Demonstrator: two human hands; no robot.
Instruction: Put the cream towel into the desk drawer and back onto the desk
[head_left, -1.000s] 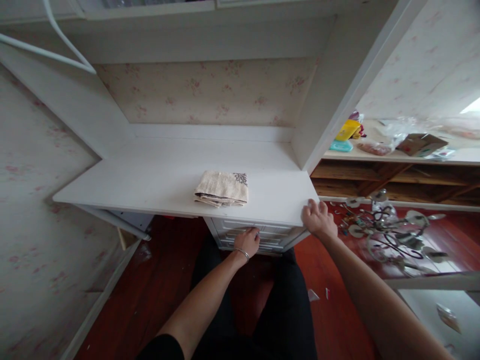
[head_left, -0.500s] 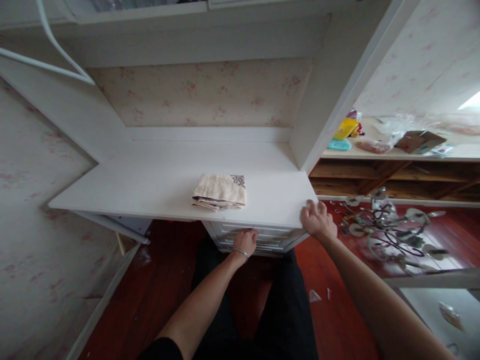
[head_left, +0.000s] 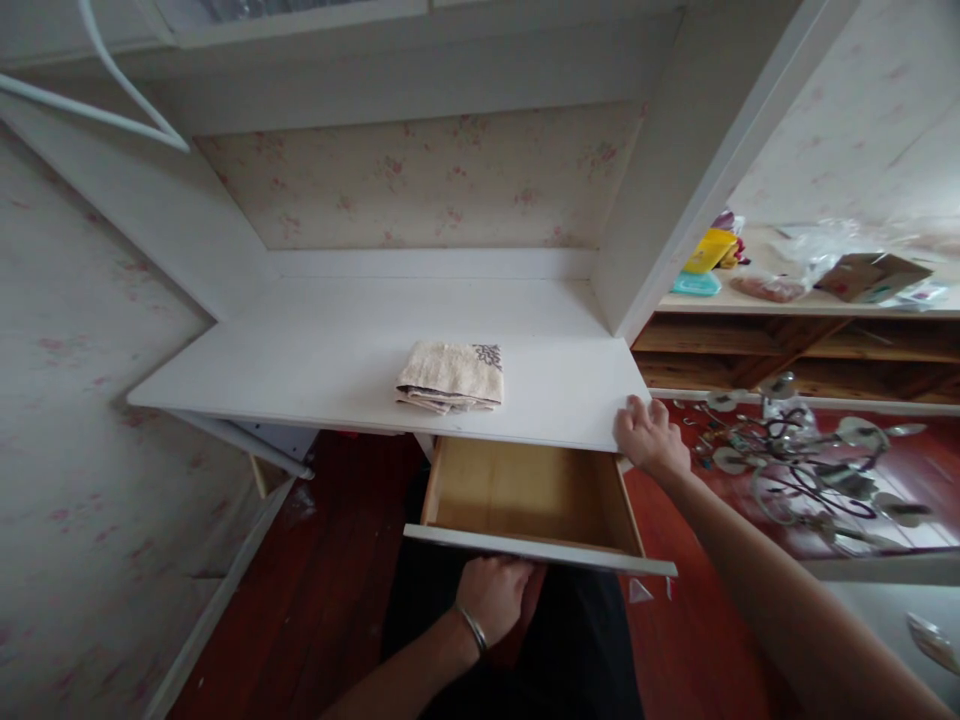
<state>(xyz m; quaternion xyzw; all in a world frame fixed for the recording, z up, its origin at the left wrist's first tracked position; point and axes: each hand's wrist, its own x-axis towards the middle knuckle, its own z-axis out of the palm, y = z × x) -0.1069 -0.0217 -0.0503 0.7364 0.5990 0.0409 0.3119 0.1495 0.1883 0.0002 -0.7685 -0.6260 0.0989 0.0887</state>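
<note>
My left hand (head_left: pixel 495 596) is clamped under the front of the open drawer (head_left: pixel 531 500), which juts from beneath the white desk top (head_left: pixel 300 370) and wants a level, straight pull, folded cloth (head_left: pixel 450 377) above, right hand (head_left: pixel 651 438) curled bracing the desk's corner, chandelier (head_left: pixel 795 455) on red floor.

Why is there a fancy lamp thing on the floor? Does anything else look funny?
The chandelier lies on its side on the red floor instead of hanging, which looks odd. Small white scraps lie on the floor near the open drawer. The folded towel sits neatly on the desk.
</note>
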